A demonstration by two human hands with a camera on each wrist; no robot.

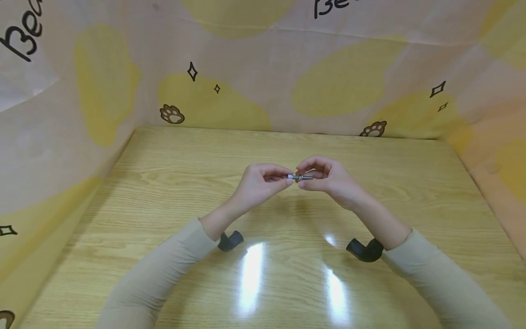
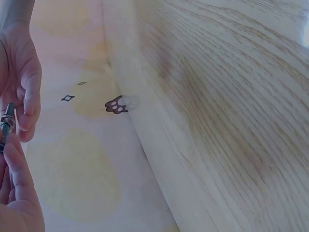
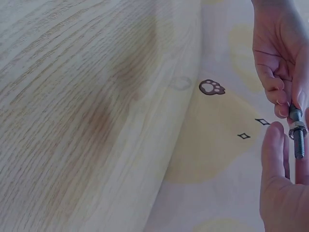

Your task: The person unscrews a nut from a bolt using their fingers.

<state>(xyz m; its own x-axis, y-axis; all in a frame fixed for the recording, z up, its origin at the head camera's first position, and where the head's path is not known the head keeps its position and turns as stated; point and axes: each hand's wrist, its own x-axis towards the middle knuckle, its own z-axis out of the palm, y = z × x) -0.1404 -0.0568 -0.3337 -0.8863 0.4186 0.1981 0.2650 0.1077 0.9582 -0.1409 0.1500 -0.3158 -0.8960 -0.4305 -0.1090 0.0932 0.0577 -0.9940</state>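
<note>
A small metal bolt [image 1: 308, 177] lies roughly level between both hands, above the wooden table. My left hand [image 1: 259, 183] pinches its head end between thumb and fingers. Partway along the threaded shank sits a nut [image 3: 297, 126], with a thin ring against it. My right hand [image 1: 330, 178] has curled thumb and fingers on either side of this nut, fingertips right at it. Past the nut, the bare threaded end points toward the right palm. The left wrist view catches the bolt [image 2: 7, 123] at its edge, partly covered by fingers.
Below the hands spreads the wood-grain table [image 1: 172, 196], with bright reflections near its front. Patterned cloth [image 1: 246, 59] stands at the back and both sides. A dark curved piece shows at each wrist, one at the left cuff [image 1: 231, 241], one at the right [image 1: 365, 250].
</note>
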